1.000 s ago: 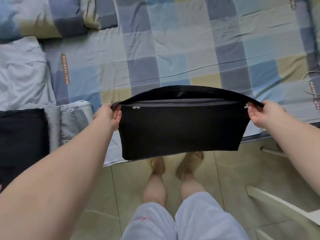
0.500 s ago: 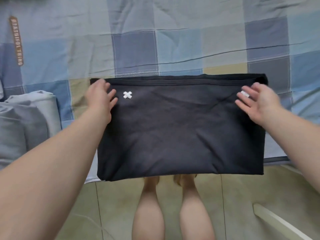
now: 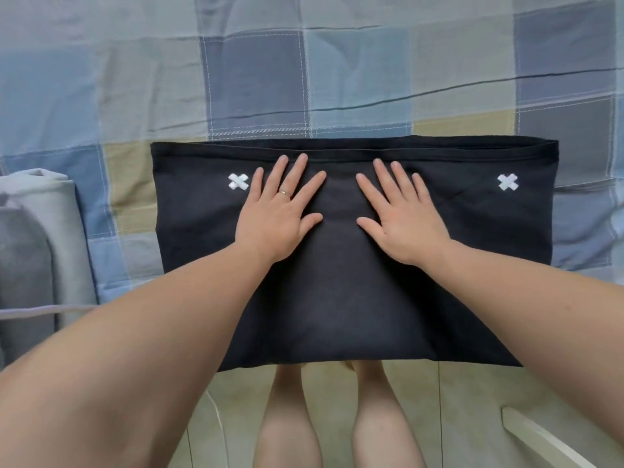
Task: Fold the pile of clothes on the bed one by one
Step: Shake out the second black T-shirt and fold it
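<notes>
**A:** Where is the garment [image 3: 337,298]?

**B:** It lies flat on the bed [image 3: 256,79], with its near edge reaching past the bed's edge.

**A:** And the hands?

**B:** Both rest on the garment's middle, just below its far hem, side by side but apart. The left hand [image 3: 280,217] and right hand [image 3: 405,224] lie palm down with fingers straight and spread, grasping nothing.

**A:** Anything beside it?

**B:** Grey clothes [image 3: 40,231] lie left of the garment.

both hands have slid inward from the corners of the black garment [image 3: 337,282]: left hand [image 3: 280,217] and right hand [image 3: 403,219] now press flat side by side at its middle, uncovering the second white cross [image 3: 507,182].
</notes>
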Available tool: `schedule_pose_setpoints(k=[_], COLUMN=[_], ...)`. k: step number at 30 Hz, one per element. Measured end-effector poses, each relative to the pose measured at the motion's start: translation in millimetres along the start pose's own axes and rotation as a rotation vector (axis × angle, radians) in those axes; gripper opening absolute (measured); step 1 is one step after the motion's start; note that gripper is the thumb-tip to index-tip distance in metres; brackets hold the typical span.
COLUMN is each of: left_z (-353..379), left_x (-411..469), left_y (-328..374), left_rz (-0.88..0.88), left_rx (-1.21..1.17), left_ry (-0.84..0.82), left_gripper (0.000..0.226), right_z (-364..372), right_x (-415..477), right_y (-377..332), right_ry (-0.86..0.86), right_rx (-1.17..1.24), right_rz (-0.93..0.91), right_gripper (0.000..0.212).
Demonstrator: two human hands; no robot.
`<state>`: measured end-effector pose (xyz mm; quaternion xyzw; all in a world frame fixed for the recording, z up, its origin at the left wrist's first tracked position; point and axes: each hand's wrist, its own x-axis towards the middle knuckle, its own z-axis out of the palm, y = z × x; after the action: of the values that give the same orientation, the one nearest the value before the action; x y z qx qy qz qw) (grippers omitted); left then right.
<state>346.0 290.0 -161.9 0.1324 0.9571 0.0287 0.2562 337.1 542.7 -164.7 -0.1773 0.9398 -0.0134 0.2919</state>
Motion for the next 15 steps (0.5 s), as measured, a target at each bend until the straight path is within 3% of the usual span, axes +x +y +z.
schedule_pose_setpoints(k=[3, 8, 10, 12, 15], left_z=[3.7, -1.5, -7.1, -12.4, -3.6], left_x=[-9.9, -35.7, -41.0, -40.7, -37.1], left_y=[-17.0, -45.2, -43.7, -33.6, -21.3], left_rz=[-0.078, -0.291, -0.247, -0.120, 0.075], left_rx=[-0.009, -0.064, -0.079, -0.097, -0.019], left_ry=[0.035, 0.006, 0.086, 0.145, 0.045], left_gripper=[0.067, 0.070, 0.069, 0.068, 0.069], right_z=[3.7, -14.9, -23.7, -30.0, -21.8], right_x=[-12.7, -24.9, -22.8, -18.3, -9.8], right_y=[31.0, 47.2, 23.3, -11.4, -52.0], right_ry=[0.015, -0.109, -0.029, 0.022, -0.059], right_rx=[-0.078, -0.037, -0.036, -0.027, -0.008], right_rz=[0.077, 0.332, 0.278, 0.113, -0.015], right_gripper=[0.073, 0.077, 0.079, 0.080, 0.077])
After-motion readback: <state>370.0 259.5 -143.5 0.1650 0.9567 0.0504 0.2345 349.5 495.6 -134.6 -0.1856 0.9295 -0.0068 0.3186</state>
